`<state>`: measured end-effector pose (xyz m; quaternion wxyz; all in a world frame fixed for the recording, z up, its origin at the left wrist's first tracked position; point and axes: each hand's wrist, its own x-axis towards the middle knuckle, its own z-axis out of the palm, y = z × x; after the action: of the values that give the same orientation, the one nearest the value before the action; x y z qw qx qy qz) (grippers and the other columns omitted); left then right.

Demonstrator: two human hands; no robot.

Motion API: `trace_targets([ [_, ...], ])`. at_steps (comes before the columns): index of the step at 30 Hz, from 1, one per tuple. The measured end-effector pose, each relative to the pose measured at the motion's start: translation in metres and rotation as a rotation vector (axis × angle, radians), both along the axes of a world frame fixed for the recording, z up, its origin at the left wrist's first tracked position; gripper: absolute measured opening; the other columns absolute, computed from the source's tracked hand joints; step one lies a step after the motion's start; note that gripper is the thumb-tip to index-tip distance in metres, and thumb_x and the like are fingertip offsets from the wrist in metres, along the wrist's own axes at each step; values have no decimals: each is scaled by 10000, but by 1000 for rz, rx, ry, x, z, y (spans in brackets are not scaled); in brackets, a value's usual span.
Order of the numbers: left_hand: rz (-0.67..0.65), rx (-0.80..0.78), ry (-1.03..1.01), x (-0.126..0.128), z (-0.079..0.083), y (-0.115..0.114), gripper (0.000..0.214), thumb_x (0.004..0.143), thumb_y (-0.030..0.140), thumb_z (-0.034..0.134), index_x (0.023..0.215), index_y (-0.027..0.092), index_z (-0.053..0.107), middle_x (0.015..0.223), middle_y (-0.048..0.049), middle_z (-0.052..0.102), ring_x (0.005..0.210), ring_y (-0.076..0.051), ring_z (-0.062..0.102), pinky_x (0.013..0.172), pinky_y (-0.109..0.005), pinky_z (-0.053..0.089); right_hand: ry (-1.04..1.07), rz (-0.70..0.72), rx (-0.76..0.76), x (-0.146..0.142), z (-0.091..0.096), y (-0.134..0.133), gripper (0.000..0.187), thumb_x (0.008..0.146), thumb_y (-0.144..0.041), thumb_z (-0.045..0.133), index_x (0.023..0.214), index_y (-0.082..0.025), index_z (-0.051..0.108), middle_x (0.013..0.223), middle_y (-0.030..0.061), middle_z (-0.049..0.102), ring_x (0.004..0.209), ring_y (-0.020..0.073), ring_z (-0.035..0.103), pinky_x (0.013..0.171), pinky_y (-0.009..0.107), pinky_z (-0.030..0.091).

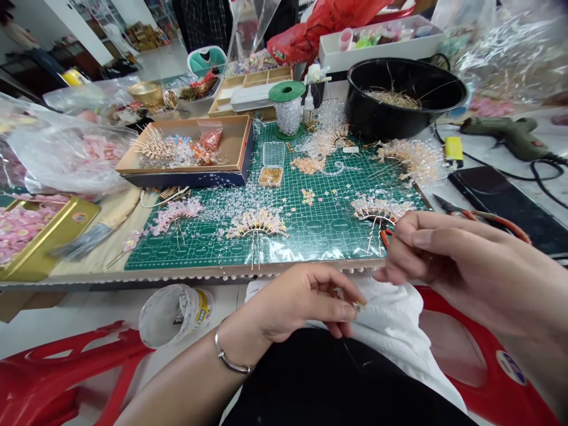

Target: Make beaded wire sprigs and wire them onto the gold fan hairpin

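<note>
My left hand (306,305) is above my lap, thumb and fingers pinched on a small beaded piece (339,292) that is mostly hidden between them. A thin wire seems to hang below. Higher and to the right, my right hand (448,245) is closed with its fingertips together; whatever it holds is too fine to make out. Beyond the hands, a beaded hair comb (258,225) with two metal prongs lies at the front of the green cutting mat (310,248). Another beaded hairpiece (377,208) lies just behind my right hand, beside orange-handled pliers (448,207).
A pink hairpiece (177,214) and loose clear beads lie on the mat's left. Behind stand a cardboard box (186,174) of beads, a spool (287,109) of bead string and a black basin (399,121). A glue gun (506,133) and phone (510,204) lie right.
</note>
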<state>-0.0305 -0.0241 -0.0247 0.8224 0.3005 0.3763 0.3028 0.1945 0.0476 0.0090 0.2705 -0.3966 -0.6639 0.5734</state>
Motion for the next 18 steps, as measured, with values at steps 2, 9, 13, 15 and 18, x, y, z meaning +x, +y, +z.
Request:
trace_targets([
  [2, -25, -4, 12, -2, 0, 0, 173, 733, 206, 842, 853, 141, 735, 651, -15, 706, 580, -102, 675, 553, -180, 526, 17, -12, -5, 4, 3, 0, 370, 1040, -382, 428, 699, -240, 443, 588, -27, 472, 534, 154, 566, 565, 324, 568],
  [9, -52, -4, 75, -5, 0, 1, 173, 738, 208, 826, 869, 148, 730, 670, -9, 693, 599, -109, 682, 561, -187, 534, -421, 220, 1141, 20, 17, -22, 333, 927, -213, 601, 1243, -313, 633, 1270, 76, 676, 1191, 335, 619, 967, 506, 545],
  [13, -73, -2, 61, -4, 3, 0, 172, 754, 218, 823, 884, 151, 732, 690, -3, 682, 612, -103, 678, 576, -184, 537, -509, 505, 1344, 11, 17, -29, 311, 914, -160, 503, 1149, -224, 697, 1188, 102, 734, 1105, 343, 658, 1025, 602, 524],
  [15, -62, -1, 63, -3, 4, -1, 164, 757, 214, 820, 878, 148, 731, 685, -6, 675, 614, -104, 673, 569, -184, 533, -497, 536, 1298, 6, 12, -29, 286, 905, -97, 474, 1027, -212, 706, 1063, 94, 753, 1030, 313, 686, 998, 557, 553],
  [18, -57, 4, 77, -4, 3, -3, 150, 756, 202, 809, 873, 148, 732, 694, -5, 669, 622, -106, 671, 577, -191, 531, -444, 416, 1191, 4, 5, -29, 258, 915, -51, 469, 989, -218, 650, 979, 69, 737, 967, 265, 699, 955, 450, 576],
])
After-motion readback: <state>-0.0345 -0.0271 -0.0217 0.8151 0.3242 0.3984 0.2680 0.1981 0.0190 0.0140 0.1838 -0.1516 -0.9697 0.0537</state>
